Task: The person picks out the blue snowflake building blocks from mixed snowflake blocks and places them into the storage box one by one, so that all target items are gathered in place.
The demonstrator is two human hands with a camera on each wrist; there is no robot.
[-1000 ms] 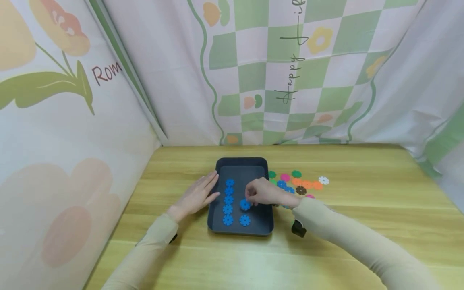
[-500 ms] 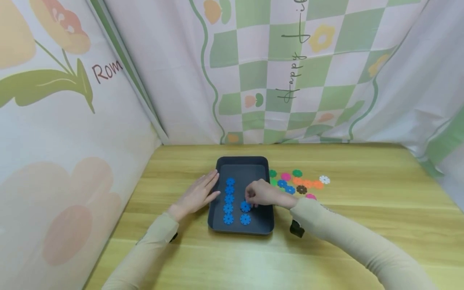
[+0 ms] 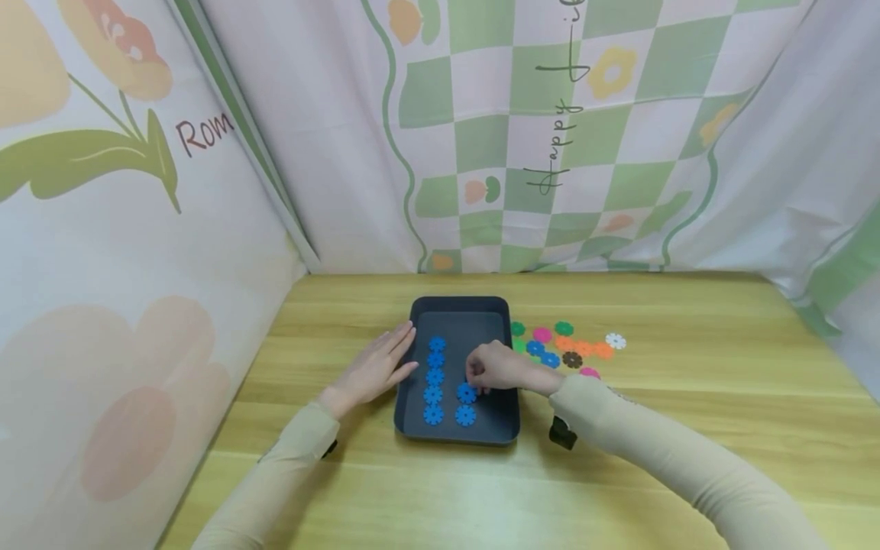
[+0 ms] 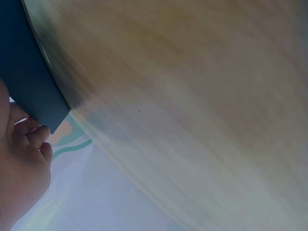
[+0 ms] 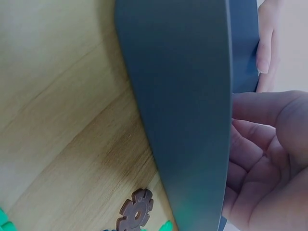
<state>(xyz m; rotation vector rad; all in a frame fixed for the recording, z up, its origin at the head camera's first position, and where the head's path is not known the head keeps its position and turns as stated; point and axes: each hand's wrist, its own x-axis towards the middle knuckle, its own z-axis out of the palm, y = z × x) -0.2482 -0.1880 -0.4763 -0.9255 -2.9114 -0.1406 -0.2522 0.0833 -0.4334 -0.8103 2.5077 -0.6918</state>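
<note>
A dark grey tray (image 3: pixel 461 325) lies on the wooden table. My left hand (image 3: pixel 376 367) rests along its left rim with the fingers stretched out; the left wrist view catches that hand (image 4: pixel 24 159) against the tray's outer wall (image 4: pixel 29 72). Inside the tray, several blue snowflake discs (image 3: pixel 434 376) form a column on the left. To their right, one blue disc (image 3: pixel 465 415) lies near the front. Just behind it, my right hand (image 3: pixel 502 365) pinches another blue snowflake disc (image 3: pixel 466 393). In the right wrist view the tray wall hides my right fingertips.
Loose discs lie right of the tray: green (image 3: pixel 564 328), pink (image 3: pixel 542 335), orange (image 3: pixel 583 348), blue (image 3: pixel 550 360), brown (image 3: pixel 572 360) and white (image 3: pixel 615 341). My right forearm covers part of that area. A printed curtain (image 3: pixel 481 153) hangs behind the table.
The pinched blue disc has come slightly toward the front, closer to the disc before it. My left hand has stayed on the tray's rim.
</note>
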